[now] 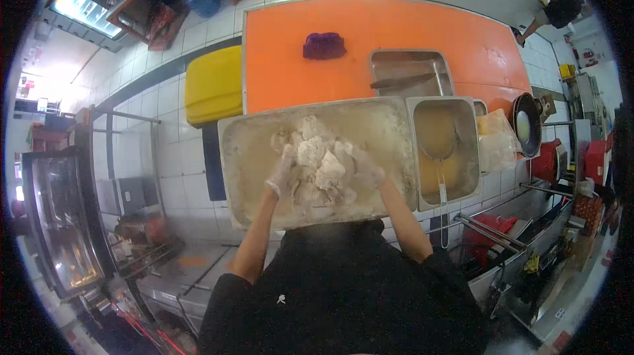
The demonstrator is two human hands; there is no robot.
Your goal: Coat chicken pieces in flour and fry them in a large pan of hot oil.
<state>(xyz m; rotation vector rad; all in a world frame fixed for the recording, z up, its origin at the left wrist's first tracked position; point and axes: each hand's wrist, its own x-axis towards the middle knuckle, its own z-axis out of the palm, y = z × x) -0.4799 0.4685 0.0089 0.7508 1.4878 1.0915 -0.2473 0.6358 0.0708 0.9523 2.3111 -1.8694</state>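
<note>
Metal tray (230, 157) | floured pieces (319, 162) between left grip (282, 170), right grip (364, 167) | both cupped, hold unclear

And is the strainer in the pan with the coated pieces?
No, the strainer is in the smaller pan, the pieces in the larger pan.

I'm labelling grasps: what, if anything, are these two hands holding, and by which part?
The left hand and right hand cup opposite sides of heaped flour-coated pieces, apparently meat; whether either firmly grips any piece cannot be told.
</note>
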